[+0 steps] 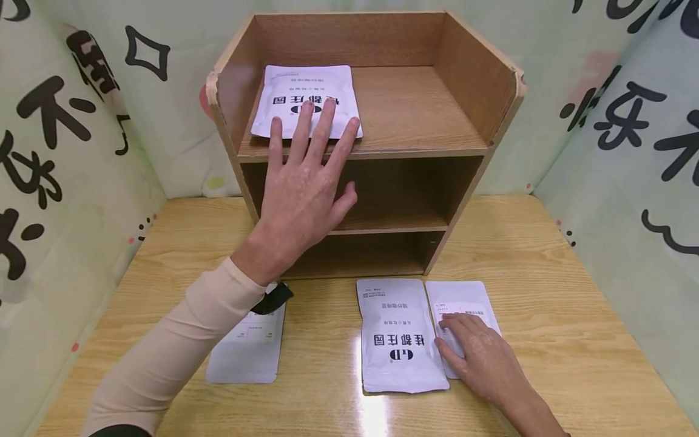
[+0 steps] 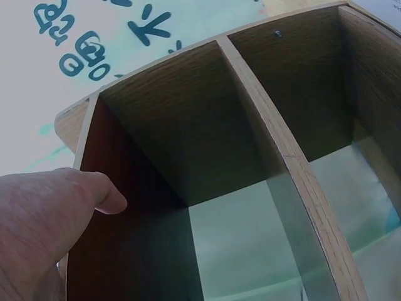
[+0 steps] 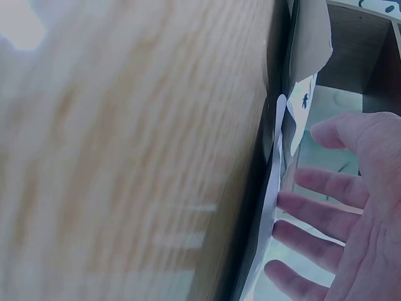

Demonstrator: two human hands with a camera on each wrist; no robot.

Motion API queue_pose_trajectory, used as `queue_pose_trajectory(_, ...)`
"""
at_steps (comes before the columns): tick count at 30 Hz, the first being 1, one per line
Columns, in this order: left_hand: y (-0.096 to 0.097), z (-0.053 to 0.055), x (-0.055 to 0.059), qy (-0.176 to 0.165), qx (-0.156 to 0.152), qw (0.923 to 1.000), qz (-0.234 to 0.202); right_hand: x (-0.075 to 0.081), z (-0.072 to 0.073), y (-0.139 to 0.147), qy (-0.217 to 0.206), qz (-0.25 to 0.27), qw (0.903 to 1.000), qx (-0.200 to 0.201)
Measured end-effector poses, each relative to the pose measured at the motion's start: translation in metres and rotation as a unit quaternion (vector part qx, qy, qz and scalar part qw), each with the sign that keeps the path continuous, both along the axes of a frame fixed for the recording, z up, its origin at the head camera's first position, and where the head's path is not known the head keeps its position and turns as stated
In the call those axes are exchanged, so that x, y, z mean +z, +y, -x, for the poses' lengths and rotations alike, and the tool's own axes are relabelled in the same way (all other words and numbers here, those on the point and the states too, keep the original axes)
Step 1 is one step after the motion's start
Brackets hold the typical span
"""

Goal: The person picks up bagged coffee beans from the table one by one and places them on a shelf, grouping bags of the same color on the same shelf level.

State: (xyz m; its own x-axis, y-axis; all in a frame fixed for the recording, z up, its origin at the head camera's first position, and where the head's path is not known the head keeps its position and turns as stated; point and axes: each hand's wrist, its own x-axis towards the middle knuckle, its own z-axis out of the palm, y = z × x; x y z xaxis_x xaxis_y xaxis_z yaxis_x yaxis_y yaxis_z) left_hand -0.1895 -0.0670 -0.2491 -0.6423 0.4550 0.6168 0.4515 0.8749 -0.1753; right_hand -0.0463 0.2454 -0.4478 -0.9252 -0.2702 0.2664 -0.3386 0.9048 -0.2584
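On the top tier of a wooden shelf (image 1: 415, 109) lies a white printed pouch (image 1: 308, 82), at the left side. My left hand (image 1: 303, 188) rests its spread, straight fingers on the pouch's front part. In the left wrist view its thumb (image 2: 103, 191) extends past the shelf's edge. Down on the table, my right hand (image 1: 483, 358) touches a smaller white pouch (image 1: 459, 295) with loosely bent fingers; the right wrist view shows those fingers (image 3: 319, 213) at the pouch's edge. A larger white pouch (image 1: 401, 318) lies flat just to its left, their edges meeting.
Another pale pouch (image 1: 246, 358) lies on the table (image 1: 317, 364) at the left, partly hidden under my left forearm and a black wrist strap (image 1: 273, 298). Two lower shelf compartments (image 1: 398, 191) face me. Printed cloth walls (image 1: 617, 170) stand around the table.
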Motion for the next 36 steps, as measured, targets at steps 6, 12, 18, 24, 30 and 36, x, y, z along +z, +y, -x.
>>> queue_pose_trajectory(6, -0.001, 0.003, -0.003, 0.017, -0.015, 0.9997, -0.012, 0.000, 0.000, 0.000, -0.009, 0.000, 1.0000, -0.002)
queue_pose_trajectory(12, -0.007, -0.001, -0.013, 0.141, -0.126, 0.9768, -0.101, 0.001, -0.001, 0.000, -0.020, 0.001, 0.9998, 0.000)
queue_pose_trajectory(18, -0.005, -0.023, -0.019, 0.262, -0.252, 0.9096, -0.201, 0.004, -0.001, 0.000, -0.020, 0.017, 0.9996, 0.006)
queue_pose_trajectory(24, -0.008, -0.043, -0.042, 0.269, -0.293, 0.8916, -0.217, 0.006, 0.000, -0.001, -0.018, 0.032, 0.9993, 0.005)
queue_pose_trajectory(30, -0.014, -0.055, -0.073, 0.221, -0.295, 0.9063, -0.207, 0.007, 0.000, -0.002, -0.002, 0.043, 0.9991, 0.009)
queue_pose_trajectory(36, -0.007, -0.072, -0.107, 0.132, -0.294, 0.9281, -0.186, 0.009, 0.000, -0.005, 0.000, 0.054, 0.9985, 0.002)
